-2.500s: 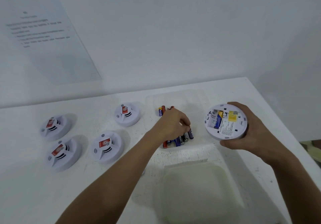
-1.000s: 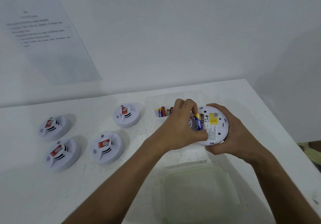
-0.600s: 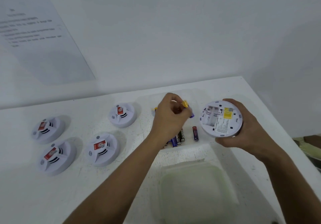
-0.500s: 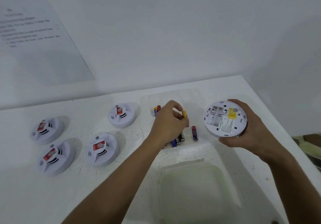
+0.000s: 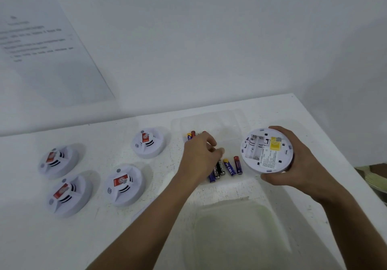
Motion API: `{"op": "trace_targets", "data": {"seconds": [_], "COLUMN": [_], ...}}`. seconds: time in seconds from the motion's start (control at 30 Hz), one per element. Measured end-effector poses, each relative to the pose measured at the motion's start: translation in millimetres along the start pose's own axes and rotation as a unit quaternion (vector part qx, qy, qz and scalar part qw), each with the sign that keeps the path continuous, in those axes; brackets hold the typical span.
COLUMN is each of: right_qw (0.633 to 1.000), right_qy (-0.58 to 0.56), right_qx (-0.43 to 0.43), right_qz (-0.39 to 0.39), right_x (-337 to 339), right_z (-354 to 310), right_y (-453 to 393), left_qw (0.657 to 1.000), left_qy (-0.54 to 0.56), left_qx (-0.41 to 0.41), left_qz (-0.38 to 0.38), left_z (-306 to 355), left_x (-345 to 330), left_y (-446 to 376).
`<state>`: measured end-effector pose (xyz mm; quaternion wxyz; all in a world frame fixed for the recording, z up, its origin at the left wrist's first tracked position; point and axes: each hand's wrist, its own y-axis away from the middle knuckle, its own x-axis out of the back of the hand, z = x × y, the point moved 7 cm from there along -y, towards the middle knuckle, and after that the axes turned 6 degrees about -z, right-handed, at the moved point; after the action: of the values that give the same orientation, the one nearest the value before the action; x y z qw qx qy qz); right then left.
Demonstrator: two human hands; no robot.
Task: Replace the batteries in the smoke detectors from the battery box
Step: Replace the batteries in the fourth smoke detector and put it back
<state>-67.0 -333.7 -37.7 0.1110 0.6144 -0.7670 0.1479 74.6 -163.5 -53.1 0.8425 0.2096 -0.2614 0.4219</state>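
My right hand (image 5: 303, 165) grips a white smoke detector (image 5: 266, 150) turned back side up above the table; its battery bay shows empty slots. The clear battery box (image 5: 234, 116) lies just left of it, with several batteries inside. A blue battery with a yellow end (image 5: 229, 167) and a red-tipped battery (image 5: 238, 165) lie apart from the others. My left hand (image 5: 199, 158) hovers over the box with fingers loosely curled and nothing visible in them, hiding part of the battery pile (image 5: 217, 170).
Several more smoke detectors sit face up on the white table: one (image 5: 148, 142) by the box, one (image 5: 124, 183) nearer me, two at left (image 5: 56, 160) (image 5: 67, 194). A translucent lid (image 5: 236, 227) lies in front. A printed sheet (image 5: 41, 49) hangs on the wall.
My left hand pulled a yellow-ended battery out of the detector, carried it over the box and let it go; it now lies beside the red-tipped one. The detector moved right.
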Motion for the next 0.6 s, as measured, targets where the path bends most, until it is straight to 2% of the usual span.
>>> {"op": "trace_targets", "data": {"seconds": [0.13,0.27,0.4,0.6], "right_qw": [1.000,1.000,1.000,1.000], "right_qy": [-0.003,-0.008,-0.012,-0.016], "right_qx": [-0.006,-0.006,-0.001,-0.003], "right_qz": [-0.011,-0.013,-0.013,-0.016], "right_x": [-5.3,-8.0,-7.3,-6.5], "right_z": [3.6,5.1,6.8,13.0], "right_y": [-1.4,-3.0,-3.6,-4.6], "left_qw": [0.997,0.989,0.962,0.960], "left_qy": [-0.037,-0.148,-0.245,-0.243], "left_qx": [-0.016,0.002,-0.002,-0.002], "left_qz": [0.065,-0.024,-0.123,-0.138], "left_z": [0.5,-2.9,-3.4,-15.0], "left_x": [37.9,36.2,16.6,5.5], "left_y": [-32.4,-74.3,-96.8,-106.0]}}
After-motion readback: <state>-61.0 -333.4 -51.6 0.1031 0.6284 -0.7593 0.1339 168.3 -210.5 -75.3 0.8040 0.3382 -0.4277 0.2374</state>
